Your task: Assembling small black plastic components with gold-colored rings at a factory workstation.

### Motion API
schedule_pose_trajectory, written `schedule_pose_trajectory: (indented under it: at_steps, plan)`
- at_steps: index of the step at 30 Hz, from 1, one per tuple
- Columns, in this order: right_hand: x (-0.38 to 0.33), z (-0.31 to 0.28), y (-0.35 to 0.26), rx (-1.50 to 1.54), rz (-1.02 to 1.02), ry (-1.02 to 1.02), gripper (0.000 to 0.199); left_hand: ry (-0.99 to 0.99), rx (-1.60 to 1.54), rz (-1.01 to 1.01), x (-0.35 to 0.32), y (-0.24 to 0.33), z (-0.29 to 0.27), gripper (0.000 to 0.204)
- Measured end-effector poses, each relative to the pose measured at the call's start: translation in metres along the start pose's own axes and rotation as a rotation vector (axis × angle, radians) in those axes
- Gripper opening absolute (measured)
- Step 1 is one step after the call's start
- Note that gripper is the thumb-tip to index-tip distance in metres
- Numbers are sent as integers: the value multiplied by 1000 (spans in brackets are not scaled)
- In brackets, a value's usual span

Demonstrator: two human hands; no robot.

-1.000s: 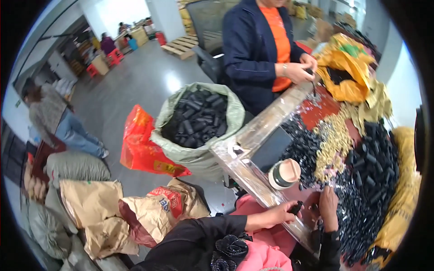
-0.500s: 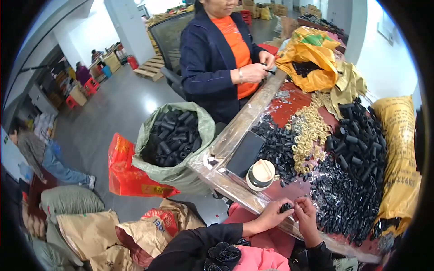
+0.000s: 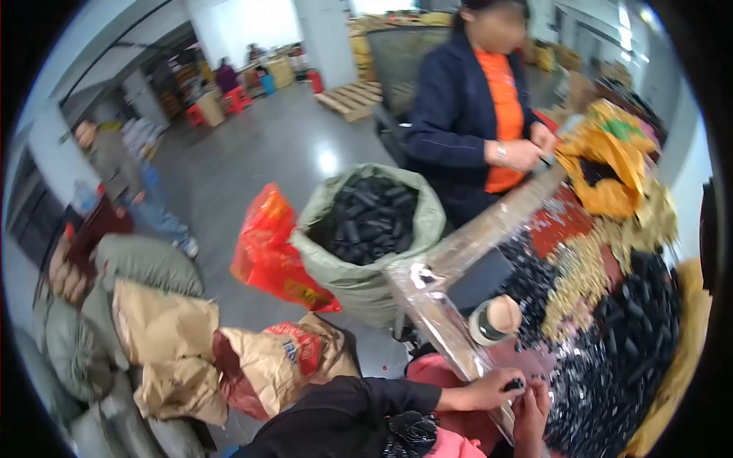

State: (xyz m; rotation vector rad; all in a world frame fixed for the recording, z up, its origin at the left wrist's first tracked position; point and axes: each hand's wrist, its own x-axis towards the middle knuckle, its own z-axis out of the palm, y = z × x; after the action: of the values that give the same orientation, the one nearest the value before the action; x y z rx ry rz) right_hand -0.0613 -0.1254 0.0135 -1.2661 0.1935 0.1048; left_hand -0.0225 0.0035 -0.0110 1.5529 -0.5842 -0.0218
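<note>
Over the near edge of the table, my left hand (image 3: 492,391) is closed around a short black cylinder (image 3: 514,385), one end of which shows. My right hand (image 3: 532,412) is right beside it, fingers pinched together close to the cylinder; whatever they hold is too small and blurred to make out. To the right lies a heap of small black and shiny parts (image 3: 584,397). Beyond it are a pile of black cylinders (image 3: 637,317) and a strip of cream-coloured ring-like pieces (image 3: 573,294). A lidded cup (image 3: 495,319) stands just past my hands.
A green woven sack (image 3: 427,221) full of black cylinders stands left of the wood-edged table (image 3: 447,324), beside a red bag (image 3: 267,248). Paper sacks (image 3: 164,320) and stuffed sacks (image 3: 149,263) lie lower left. Across the table a co-worker (image 3: 473,122) handles something small. Another person (image 3: 118,164) stands far left.
The view has swung left, so the table, sack and co-worker sit farther right in the picture. My hands stay close together, the left still holding the black cylinder.
</note>
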Motion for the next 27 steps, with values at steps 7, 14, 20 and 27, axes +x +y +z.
schedule_pose_trajectory:
  at_steps: [7,14,20,27]
  plan:
    - [-3,5,-10,-137,61,-97,12,15,36,-51,-5,10,-22,16]
    - [-7,31,-29,-668,-285,-348,21,95,135,-36,-11,3,-28,18]
    - [-12,33,-30,-844,-474,-331,20,-45,48,-90,-11,1,-29,17]
    - [-22,37,-33,-590,-260,-194,11,-87,-776,-580,-13,-17,-14,19]
